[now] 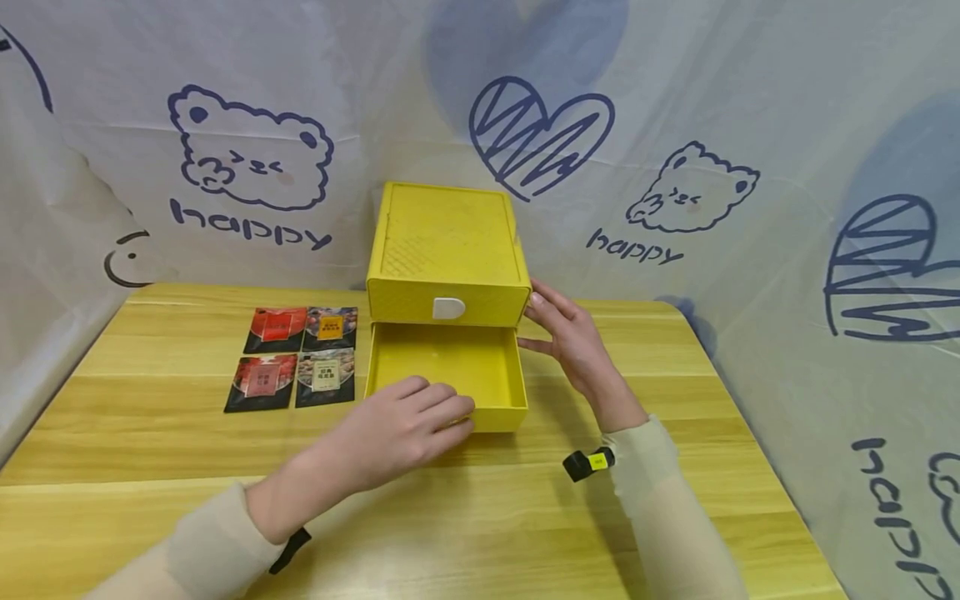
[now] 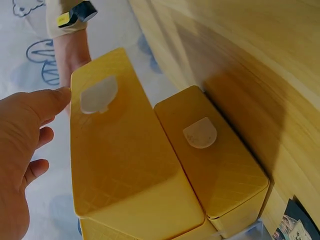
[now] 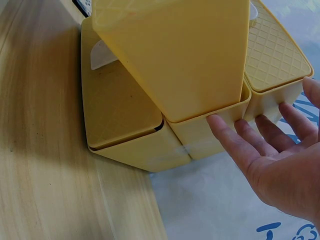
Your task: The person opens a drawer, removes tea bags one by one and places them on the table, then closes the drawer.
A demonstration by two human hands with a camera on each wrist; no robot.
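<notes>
A yellow drawer cabinet (image 1: pixel 450 237) with three stacked drawers stands at the back of the table. Its middle drawer (image 1: pixel 498 383) is pulled out, bare yellow floor showing inside. The top drawer (image 1: pixel 397 302) and the bottom drawer (image 2: pixel 220 165) are closed, each with a whitish tab handle. My left hand (image 1: pixel 408 429) is over the pulled-out drawer's front; in the left wrist view its thumb tip meets the upper rim, fingers loosely bent above. My right hand (image 3: pixel 280 165) rests spread fingertips along the cabinet's right side wall, beside the drawers.
Several dark packets with red, orange and pale labels lie left of the cabinet, among them a red packet (image 1: pixel 258 383) and a pale-labelled packet (image 1: pixel 326 379). A printed cloth (image 1: pixel 420 108) hangs behind the wooden table (image 1: pixel 487 533).
</notes>
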